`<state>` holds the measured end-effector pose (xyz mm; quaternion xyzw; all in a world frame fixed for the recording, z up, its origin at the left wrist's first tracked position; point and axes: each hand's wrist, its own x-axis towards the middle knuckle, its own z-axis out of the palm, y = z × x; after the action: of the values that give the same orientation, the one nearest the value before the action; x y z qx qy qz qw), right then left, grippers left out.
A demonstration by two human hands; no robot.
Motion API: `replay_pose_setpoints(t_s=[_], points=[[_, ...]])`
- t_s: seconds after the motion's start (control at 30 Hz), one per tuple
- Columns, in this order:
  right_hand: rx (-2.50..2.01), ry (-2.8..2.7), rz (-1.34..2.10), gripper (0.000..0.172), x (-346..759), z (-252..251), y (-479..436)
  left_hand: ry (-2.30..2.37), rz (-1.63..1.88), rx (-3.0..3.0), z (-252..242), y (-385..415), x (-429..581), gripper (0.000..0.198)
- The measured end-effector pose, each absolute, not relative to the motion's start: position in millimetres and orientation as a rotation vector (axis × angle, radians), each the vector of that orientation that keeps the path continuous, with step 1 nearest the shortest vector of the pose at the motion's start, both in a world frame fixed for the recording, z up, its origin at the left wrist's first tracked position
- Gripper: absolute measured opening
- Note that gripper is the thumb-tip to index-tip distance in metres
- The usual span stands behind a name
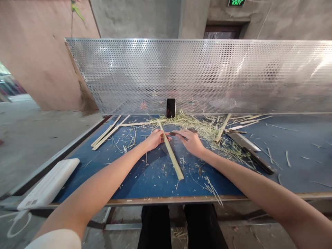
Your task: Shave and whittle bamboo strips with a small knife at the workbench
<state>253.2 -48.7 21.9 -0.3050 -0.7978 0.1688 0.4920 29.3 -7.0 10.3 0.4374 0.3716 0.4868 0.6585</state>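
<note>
A long, flat, pale bamboo strip (172, 157) slants over the blue table, its wide end toward me. My left hand (155, 139) is closed around the strip's upper part, fingers wrapped under it. Just to the right, my right hand (192, 141) grips a small dark knife (174, 133), largely covered by the fingers. Its tip lies close beside the strip at the left fingertips; whether it touches cannot be made out.
Behind the hands lies a heap of fine shavings (192, 121) before a phone (171, 108) leaning on a perforated metal screen (207, 76). More strips (107, 135) are on the left, above a white power strip (50, 183). A larger knife (255, 157) rests on the right.
</note>
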Motion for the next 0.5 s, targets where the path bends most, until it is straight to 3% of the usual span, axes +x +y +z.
replay_pose_setpoints(t_s=[0.2,0.5], points=[[-0.611,-2.222,0.363,0.026,248,19,-49,0.895,1.005,1.095,14,-11,26,0.028],[-0.445,-2.361,0.516,0.036,247,26,-61,0.894,0.942,1.155,16,-11,22,0.028]])
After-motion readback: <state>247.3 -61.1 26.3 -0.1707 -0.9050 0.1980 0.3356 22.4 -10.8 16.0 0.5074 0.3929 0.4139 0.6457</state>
